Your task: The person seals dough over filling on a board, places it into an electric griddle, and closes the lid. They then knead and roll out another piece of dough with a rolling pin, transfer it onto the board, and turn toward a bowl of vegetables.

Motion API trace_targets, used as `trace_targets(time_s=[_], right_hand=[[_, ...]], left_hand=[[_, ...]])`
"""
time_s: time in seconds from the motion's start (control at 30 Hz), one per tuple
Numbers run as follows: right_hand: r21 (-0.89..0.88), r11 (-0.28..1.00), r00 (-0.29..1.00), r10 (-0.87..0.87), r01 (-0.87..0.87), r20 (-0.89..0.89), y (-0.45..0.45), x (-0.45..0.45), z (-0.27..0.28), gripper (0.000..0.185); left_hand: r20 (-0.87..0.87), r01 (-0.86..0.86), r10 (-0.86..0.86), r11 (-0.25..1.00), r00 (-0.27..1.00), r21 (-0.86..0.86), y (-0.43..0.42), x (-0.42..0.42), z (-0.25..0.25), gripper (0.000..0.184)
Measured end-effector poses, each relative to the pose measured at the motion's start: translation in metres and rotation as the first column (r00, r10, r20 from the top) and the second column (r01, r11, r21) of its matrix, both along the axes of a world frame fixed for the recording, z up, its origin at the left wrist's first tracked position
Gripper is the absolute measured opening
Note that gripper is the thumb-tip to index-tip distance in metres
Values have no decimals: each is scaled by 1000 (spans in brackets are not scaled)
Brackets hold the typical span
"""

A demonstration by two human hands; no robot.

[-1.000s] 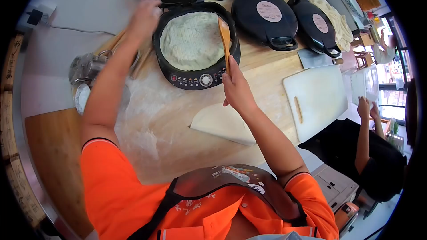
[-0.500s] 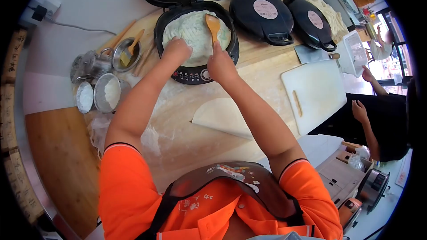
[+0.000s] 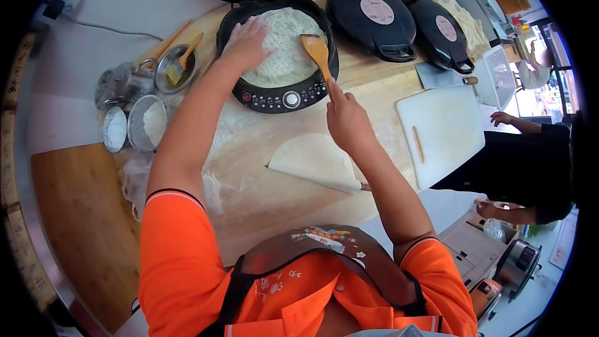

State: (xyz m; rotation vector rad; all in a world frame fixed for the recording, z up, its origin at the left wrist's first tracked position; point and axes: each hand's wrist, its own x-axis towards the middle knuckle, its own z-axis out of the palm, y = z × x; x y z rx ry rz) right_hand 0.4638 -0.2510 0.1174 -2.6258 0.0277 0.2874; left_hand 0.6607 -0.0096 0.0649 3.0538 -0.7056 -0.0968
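A round pale flatbread [image 3: 288, 47] lies in the black electric griddle [image 3: 268, 101], whose lid stands raised. My left hand [image 3: 248, 45] is spread over the left side of the bread, fingers apart; whether it presses down is hard to tell. My right hand [image 3: 349, 118] is closed round the handle of a wooden spatula [image 3: 316, 52]. The spatula's blade is over the bread's right edge. Below the griddle, a thin sheet of dough [image 3: 312, 161] lies on the floured wooden worktop [image 3: 249, 212], wrapped partly over a rolling pin [image 3: 364, 187].
Two closed griddles [image 3: 390, 34] [image 3: 444, 43] stand at the right, near a cleaver [image 3: 440, 76] and a white cutting board [image 3: 440, 134]. Metal bowls [image 3: 176, 72] and a bowl of flour [image 3: 115, 130] are at the left. A person in black [image 3: 518, 175] stands at the right.
My left hand has opened and spread over the bread's left side. My right hand and the spatula have moved right and down. The bread now looks flatter and rounder.
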Motion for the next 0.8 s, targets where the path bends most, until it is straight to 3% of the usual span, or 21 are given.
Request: trace_targets(time_s=[0.1,0.27,0.43,0.57,0.67,0.73,0.8], right_hand=[[6,1000,1000,24,-24,19,3,-9,-15,56],[-19,1000,1000,-1,2,19,16,5,-17,57],[-117,989,991,100,-89,91,7,50,-27,57],[-151,966,964,229,-209,135,-25,78,-28,56],[-96,977,965,205,-192,162,-39,68,-3,53],[-4,981,958,188,-191,217,-50,45,4,54],[115,970,941,172,-213,290,-63,16,5,55]], left_hand=[[-108,-28,26,999,994,-23,14,15,-10,70],[-83,-58,59,998,995,4,18,7,-25,71],[-128,-278,282,959,951,50,-8,-39,-10,81],[-257,-246,285,954,923,173,-31,-69,23,83],[-64,-189,205,962,977,197,-3,-57,47,72],[234,-263,303,946,924,-188,33,-14,60,62],[305,-211,414,825,857,-525,81,59,90,54]])
